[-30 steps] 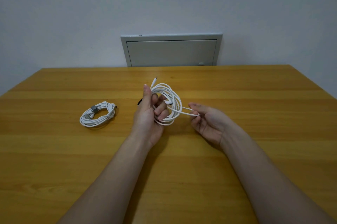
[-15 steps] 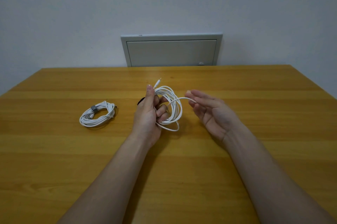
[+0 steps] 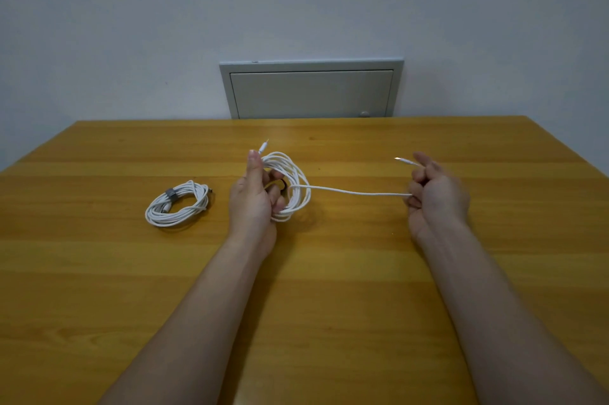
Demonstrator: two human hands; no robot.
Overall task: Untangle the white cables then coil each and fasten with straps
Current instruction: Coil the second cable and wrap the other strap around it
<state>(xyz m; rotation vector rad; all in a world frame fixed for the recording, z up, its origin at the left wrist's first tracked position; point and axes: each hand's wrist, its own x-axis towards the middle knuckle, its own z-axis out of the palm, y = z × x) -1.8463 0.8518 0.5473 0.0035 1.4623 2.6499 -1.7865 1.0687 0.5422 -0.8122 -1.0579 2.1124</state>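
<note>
My left hand [image 3: 253, 198] grips a loose coil of white cable [image 3: 295, 184] above the middle of the wooden table [image 3: 329, 272]; one plug tip sticks up past my thumb. A straight run of that cable [image 3: 356, 192] stretches right into my right hand [image 3: 435, 193], which is closed around it, with the other plug end [image 3: 403, 159] poking out above the fingers. Something dark shows between my left fingers inside the coil; I cannot tell what it is. A second white cable [image 3: 179, 205] lies coiled on the table to the left, bound with a grey strap [image 3: 170, 192].
A grey wall hatch [image 3: 311, 91] sits behind the table's far edge. The table's left and right edges slant away at the sides.
My right hand has moved well to the right and closed on the cable's free end, drawing a straight length out of the coil. My left hand has kept its hold in place.
</note>
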